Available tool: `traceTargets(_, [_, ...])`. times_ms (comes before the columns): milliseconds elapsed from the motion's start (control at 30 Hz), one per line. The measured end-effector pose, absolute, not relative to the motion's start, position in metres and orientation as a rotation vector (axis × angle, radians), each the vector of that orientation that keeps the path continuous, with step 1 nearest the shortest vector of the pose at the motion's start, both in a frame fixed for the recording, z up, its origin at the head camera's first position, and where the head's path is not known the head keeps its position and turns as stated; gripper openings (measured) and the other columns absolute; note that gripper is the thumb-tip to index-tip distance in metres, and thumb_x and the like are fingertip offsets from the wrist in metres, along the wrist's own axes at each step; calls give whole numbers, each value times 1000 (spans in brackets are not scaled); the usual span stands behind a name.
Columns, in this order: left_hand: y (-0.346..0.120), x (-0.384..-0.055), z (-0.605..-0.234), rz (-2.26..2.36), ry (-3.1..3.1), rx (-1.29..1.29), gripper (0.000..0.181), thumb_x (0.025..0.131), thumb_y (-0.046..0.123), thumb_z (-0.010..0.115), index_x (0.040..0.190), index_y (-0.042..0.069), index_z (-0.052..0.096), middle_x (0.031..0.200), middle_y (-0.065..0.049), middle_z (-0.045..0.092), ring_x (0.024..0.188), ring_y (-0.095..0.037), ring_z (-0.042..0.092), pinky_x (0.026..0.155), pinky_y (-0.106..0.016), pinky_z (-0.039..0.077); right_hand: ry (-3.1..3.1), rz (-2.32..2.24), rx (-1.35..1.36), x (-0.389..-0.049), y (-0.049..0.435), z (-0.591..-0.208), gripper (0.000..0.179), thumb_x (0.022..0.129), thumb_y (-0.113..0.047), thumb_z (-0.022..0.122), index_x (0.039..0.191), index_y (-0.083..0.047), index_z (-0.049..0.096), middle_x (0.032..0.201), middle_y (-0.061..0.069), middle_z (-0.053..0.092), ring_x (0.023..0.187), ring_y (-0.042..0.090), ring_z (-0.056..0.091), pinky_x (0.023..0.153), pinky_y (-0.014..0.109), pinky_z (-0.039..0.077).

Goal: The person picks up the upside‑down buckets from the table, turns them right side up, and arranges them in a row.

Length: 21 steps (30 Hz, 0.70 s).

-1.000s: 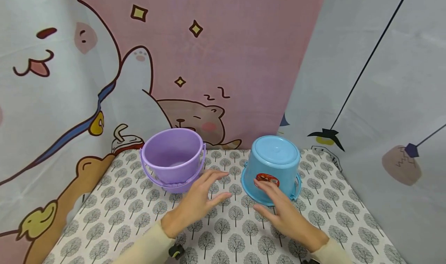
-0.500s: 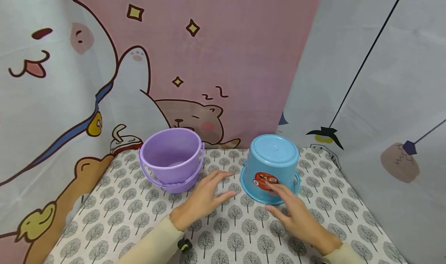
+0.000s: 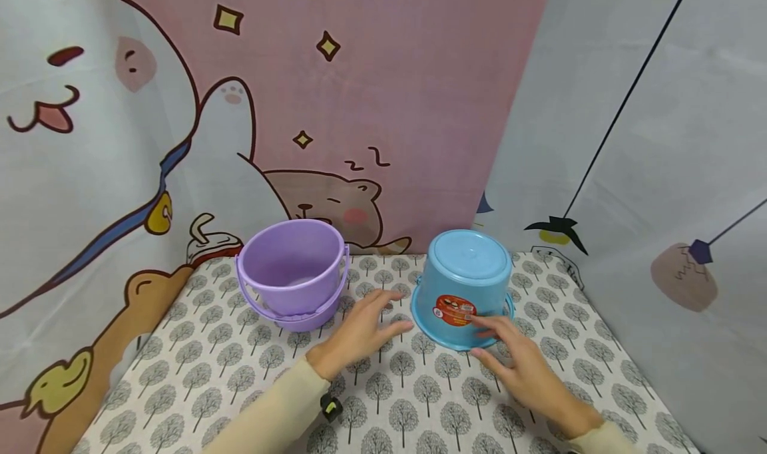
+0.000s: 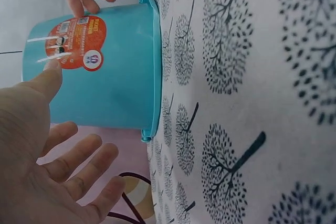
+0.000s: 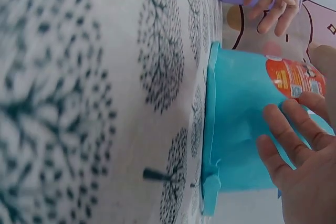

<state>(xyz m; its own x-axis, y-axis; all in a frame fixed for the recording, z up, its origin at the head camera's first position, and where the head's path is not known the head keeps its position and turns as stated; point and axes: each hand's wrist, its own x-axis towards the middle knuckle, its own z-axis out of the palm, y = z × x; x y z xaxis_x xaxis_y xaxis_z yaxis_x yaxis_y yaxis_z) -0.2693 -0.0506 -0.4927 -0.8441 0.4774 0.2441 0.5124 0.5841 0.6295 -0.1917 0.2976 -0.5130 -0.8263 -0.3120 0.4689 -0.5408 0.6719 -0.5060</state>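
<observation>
A light blue bucket (image 3: 464,287) stands upside down at the right of the table, its base up and a red oval label (image 3: 454,309) facing me. My right hand (image 3: 527,367) is just in front of its right side, fingers spread and loosely bent, fingertips overlapping the label's edge in the head view. To the bucket's left, my left hand (image 3: 362,331) is apart from it, palm turned toward it and thumb out. Both hands hold nothing. In the left wrist view, the blue bucket (image 4: 105,87) shows beyond the left hand's spread fingers (image 4: 79,171).
An upright purple bucket (image 3: 293,267) with its handle hanging in front stands at the left, behind my left hand. A cloth with grey tree prints (image 3: 401,414) covers the table. Behind rises a cartoon-printed curtain (image 3: 383,74).
My left hand has shifted right, toward the blue bucket. My right hand has moved right and slightly down, uncovering more of the label. The buckets stay in place on the table.
</observation>
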Motion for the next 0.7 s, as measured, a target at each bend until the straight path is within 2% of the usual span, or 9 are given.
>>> traceTargets(300, [-36, -290, -501, -1175, -2813, -837, 82, 108, 62, 79, 172, 17, 55, 172, -8, 63, 148, -33, 70, 121, -58, 65, -2583, 908, 555, -194, 312, -513, 46, 107, -17, 87, 148, -9, 70, 138, 7, 76, 112, 27, 80, 92, 43, 74])
traceTargets(500, [-26, -308, -507, -1224, -2839, -840, 91, 105, 64, 83, 174, 14, 52, 168, -15, 63, 146, -37, 70, 119, -61, 65, -2686, 950, 412, -195, 318, -508, 47, 108, -22, 86, 147, -3, 66, 138, 19, 72, 117, 34, 81, 99, 57, 74])
traceTargets(700, [-18, -323, -512, -1247, -2900, -806, 104, 98, 69, 87, 177, 15, 48, 172, -17, 59, 152, -39, 65, 128, -67, 58, -2775, 979, 248, -197, 322, -505, 61, 108, -29, 88, 151, 5, 60, 147, 31, 66, 123, 43, 79, 104, 65, 71])
